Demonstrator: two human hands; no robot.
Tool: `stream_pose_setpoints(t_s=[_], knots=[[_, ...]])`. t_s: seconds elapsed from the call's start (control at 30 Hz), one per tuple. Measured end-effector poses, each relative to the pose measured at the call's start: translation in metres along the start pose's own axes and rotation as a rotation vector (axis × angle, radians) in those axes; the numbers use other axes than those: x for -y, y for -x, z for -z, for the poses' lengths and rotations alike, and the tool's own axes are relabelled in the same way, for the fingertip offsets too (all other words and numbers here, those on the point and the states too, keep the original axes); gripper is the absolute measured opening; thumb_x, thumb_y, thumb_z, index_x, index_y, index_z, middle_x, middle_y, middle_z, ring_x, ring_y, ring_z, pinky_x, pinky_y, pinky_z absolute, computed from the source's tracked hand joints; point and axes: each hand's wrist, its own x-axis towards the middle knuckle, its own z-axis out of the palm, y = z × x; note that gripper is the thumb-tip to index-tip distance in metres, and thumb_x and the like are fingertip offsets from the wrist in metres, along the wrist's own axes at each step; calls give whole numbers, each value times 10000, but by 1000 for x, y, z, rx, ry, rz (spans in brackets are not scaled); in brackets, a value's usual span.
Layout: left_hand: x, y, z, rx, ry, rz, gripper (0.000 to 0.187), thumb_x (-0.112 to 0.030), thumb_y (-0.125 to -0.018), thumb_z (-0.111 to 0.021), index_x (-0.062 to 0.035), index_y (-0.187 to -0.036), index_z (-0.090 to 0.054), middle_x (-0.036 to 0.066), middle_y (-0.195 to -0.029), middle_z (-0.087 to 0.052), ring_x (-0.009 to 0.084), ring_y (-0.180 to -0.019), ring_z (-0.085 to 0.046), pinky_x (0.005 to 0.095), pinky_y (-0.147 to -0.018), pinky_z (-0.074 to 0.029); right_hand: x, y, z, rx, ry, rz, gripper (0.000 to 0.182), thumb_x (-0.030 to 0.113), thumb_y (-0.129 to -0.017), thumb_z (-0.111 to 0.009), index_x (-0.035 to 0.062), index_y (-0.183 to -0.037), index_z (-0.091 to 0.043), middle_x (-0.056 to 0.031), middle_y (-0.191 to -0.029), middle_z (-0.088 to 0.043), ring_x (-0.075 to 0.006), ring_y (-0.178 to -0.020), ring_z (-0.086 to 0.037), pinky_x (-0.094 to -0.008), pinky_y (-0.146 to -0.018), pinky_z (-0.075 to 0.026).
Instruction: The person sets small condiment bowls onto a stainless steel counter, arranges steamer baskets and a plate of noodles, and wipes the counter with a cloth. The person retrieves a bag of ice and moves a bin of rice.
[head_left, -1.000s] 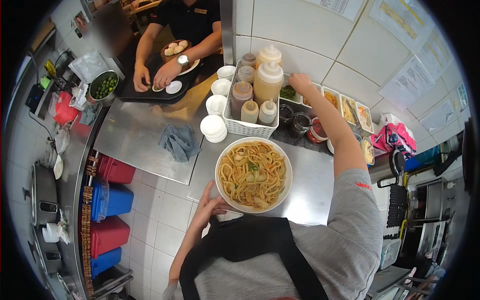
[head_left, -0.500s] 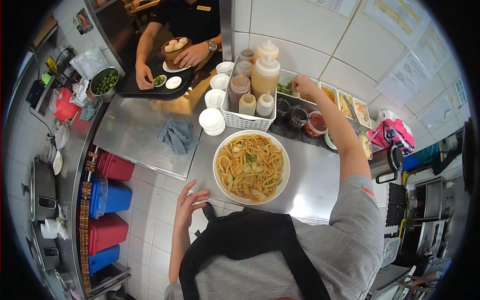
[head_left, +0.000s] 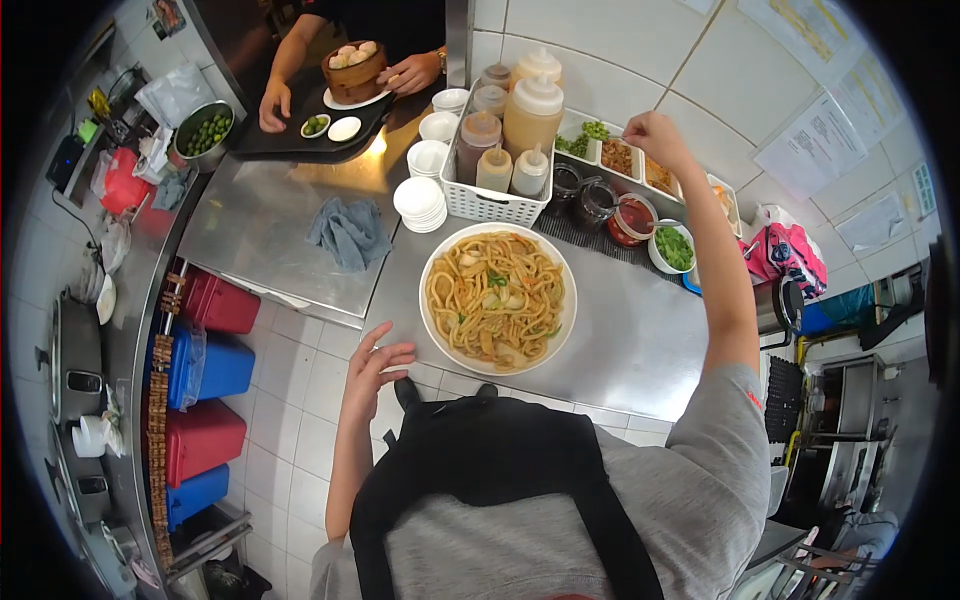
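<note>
A white plate (head_left: 428, 318) heaped with thick fried noodles (head_left: 495, 300) lies on the steel counter before me. My left hand (head_left: 375, 370) hovers off the counter's front edge, left of the plate, fingers spread and holding nothing. Above the row of topping containers, my right hand (head_left: 652, 135) has its fingers pinched together; whatever is between them is too small to make out. Beneath and beside it are chopped greens (head_left: 582, 140) and a container of brown crispy bits (head_left: 620, 157).
A white basket (head_left: 495, 208) of squeeze bottles stands behind the plate, beside stacked white dishes (head_left: 420, 203). Sauce jars (head_left: 597, 203) and a bowl of green leaves (head_left: 674, 248) line the right. A blue cloth (head_left: 348, 235) lies left. A co-worker's hands are at a bamboo steamer (head_left: 355, 78) and tray.
My right hand has lifted out of the chopped greens and shifted right. My left hand stays spread. The co-worker's hand has come off the small dish of green limes.
</note>
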Motion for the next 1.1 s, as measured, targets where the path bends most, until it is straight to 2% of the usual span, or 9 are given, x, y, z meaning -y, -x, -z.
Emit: stream_pose_setpoints(t_s=[0.27, 0.43, 0.6, 0.7, 0.8, 0.87, 0.9, 0.97, 1.1], knots=[[0, -12, -7, 34, -9, 20, 430, -200, -880, -451, -86, -1293, -413, 128, -1026, -632, 175, -896, -617, 300, -760, -487, 139, 102, -17, 108, -29, 246, 74, 52, -705, -617, 17, -770, -620, -143, -787, -577, -283, -733, -593, -391, -622, -480], [-7, -16, -14, 59, -19, 20, 425, -194, -894, -441, -62, -1295, -393, 126, -1032, -628, 170, -900, -611, 297, -760, -487, 173, 122, -59, -63, 49, 368, 29, 21, -694, -571, 13, -720, -580, -130, -749, -530, -294, -730, -584, -391, -610, -483], [-4, -9, -1, 12, -8, -4, 423, -202, -891, -451, -62, -1287, -405, 125, -1031, -629, 171, -900, -614, 299, -752, -492, 140, 98, -14, -97, -214, 249, 62, 30, -713, -608, 19, -774, -604, -130, -793, -567, -289, -719, -581, -364, -662, -469], [5, -2, 9, -114, 17, -15, 399, -209, -885, -463, -96, -1267, -443, 117, -1028, -630, 170, -905, -615, 289, -741, -491, 90, 70, 12, -233, -194, -7, 99, 36, -725, -584, 18, -817, -616, -136, -809, -628, -297, -725, -618, -366, -640, -471], [19, -1, 16, -135, 62, 0, 385, -201, -888, -461, -98, -1259, -449, 117, -1026, -630, 164, -903, -614, 283, -730, -495, 24, 32, 8, -222, 152, -100, 138, 66, -718, -586, 28, -842, -632, -143, -852, -642, -301, -769, -633, -377, -663, -489], [17, 0, 11, -136, 61, -1, 379, -199, -893, -458, -89, -1255, -448, 117, -1025, -630, 156, -894, -614, 273, -714, -499, 8, 16, 2, 31, 596, -246, 163, 91, -730, -570, 43, -862, -653, -136, -897, -654, -294, -834, -639, -381, -701, -509], [16, 0, 9, -142, 58, 2, 397, -204, -886, -460, -69, -1259, -437, 120, -1023, -632, 155, -890, -612, 271, -719, -496, 7, 9, -2, 27, 597, -247, 163, 91, -730, -570, 43, -862, -653, -136, -897, -654, -294, -834, -639, -381, -701, -509], [11, -2, 5, -158, 52, 10, 419, -204, -879, -456, -46, -1265, -421, 124, -1021, -633, 155, -885, -610, 268, -724, -493, 7, -7, -14, 311, 740, -273, 193, 105, -748, -566, 61, -909, -664, -132, -955, -655, -292, -888, -636, -390, -732, -518], [7, -6, 2, -172, 49, 3, 422, -207, -881, -453, -38, -1267, -416, 125, -1021, -632, 159, -891, -611, 268, -726, -494, -11, -24, -44, 416, 663, -342, 211, 117, -767, -559, 62, -942, -663, -144, -995, -647, -290, -925, -631, -383, -745, -518]])
